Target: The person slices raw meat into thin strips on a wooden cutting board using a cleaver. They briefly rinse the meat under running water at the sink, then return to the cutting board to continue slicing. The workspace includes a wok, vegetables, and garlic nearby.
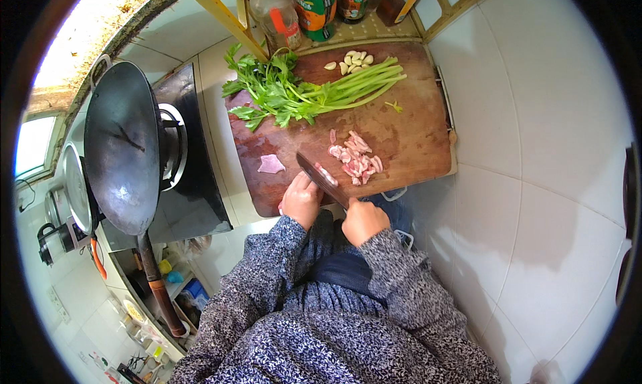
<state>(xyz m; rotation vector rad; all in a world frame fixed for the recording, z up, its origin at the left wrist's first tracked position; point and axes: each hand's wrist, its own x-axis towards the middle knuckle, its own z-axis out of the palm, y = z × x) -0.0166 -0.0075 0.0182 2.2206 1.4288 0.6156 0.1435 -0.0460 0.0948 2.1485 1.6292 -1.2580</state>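
My right hand (365, 221) grips the handle of a kitchen knife (323, 179), whose dark blade points up and left across the near part of a wooden cutting board (416, 148). Close against the blade, my left hand (302, 198) presses down on a piece of meat, mostly hidden under its fingers. A thin strip of meat (327, 174) lies just beyond the blade. Sliced meat (357, 160) sits in a small heap to the right. A flat pale pink piece (271, 164) rests left of the knife. Celery stalks with leaves (321, 95) and peeled garlic cloves (356, 62) lie at the far side.
A wok (123, 148) with a long handle stands tilted over the gas stove (200, 183) at left. Behind the board, a rack (371, 30) holds several bottles, among them a green-labelled one (315, 7). A tiled wall (541, 133) borders the right side.
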